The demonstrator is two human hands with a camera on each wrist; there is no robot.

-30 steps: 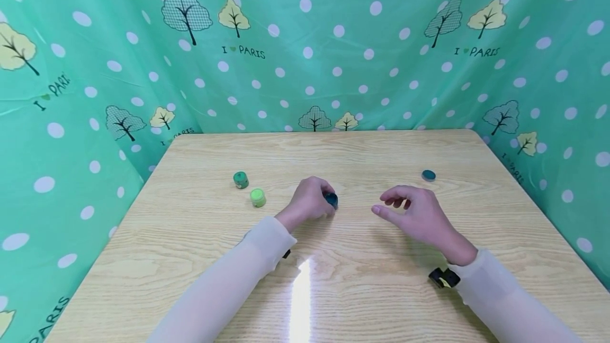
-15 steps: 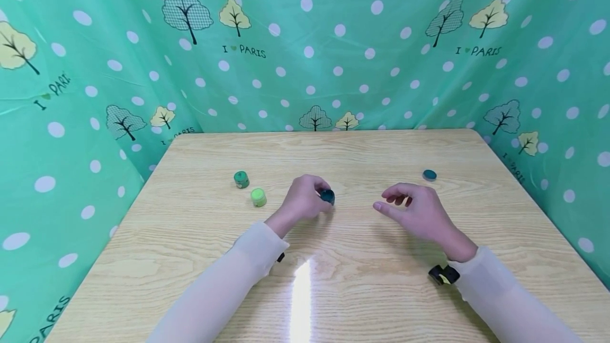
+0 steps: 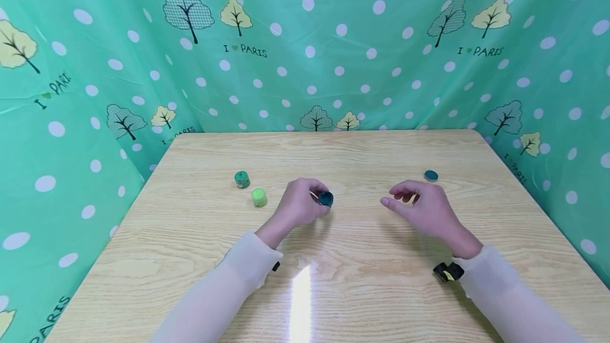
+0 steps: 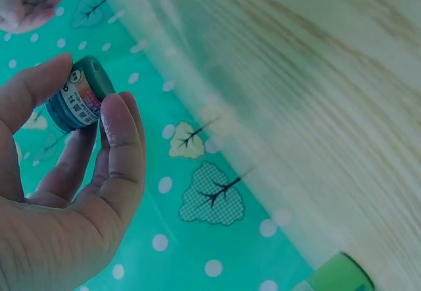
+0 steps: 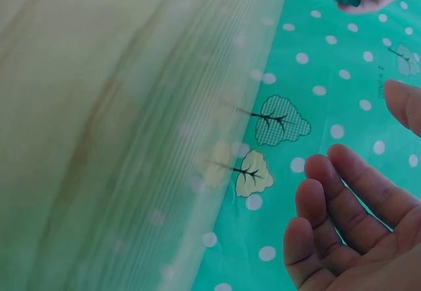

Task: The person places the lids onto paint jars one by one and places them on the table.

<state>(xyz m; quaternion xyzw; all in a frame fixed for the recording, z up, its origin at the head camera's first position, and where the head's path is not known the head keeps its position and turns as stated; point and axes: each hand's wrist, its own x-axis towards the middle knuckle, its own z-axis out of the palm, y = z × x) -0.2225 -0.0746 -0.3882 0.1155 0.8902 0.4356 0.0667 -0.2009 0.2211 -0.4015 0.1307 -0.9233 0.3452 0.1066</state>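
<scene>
My left hand [image 3: 297,204] pinches a small dark teal paint jar [image 3: 326,198] between thumb and fingers, near the middle of the table. The jar's open, lidless-looking mouth faces the head camera. In the left wrist view, its printed label shows on the side of the paint jar [image 4: 80,97]. Over to the right, my right hand [image 3: 424,208] hovers with loosely curved fingers and holds nothing. Beyond it, a flat dark teal lid [image 3: 431,175] lies on the table. The right wrist view shows relaxed fingers [image 5: 352,205], spread a little apart from the thumb.
A dark green jar [image 3: 242,179] and a light green jar [image 3: 259,197] stand to the left of my left hand. The wood-grain table [image 3: 371,290] meets a green dotted curtain [image 3: 305,68] behind and at both sides.
My left hand has drawn slightly left with the paint jar, and more of the jar's mouth shows. My right hand has shifted slightly right, still holding nothing.
</scene>
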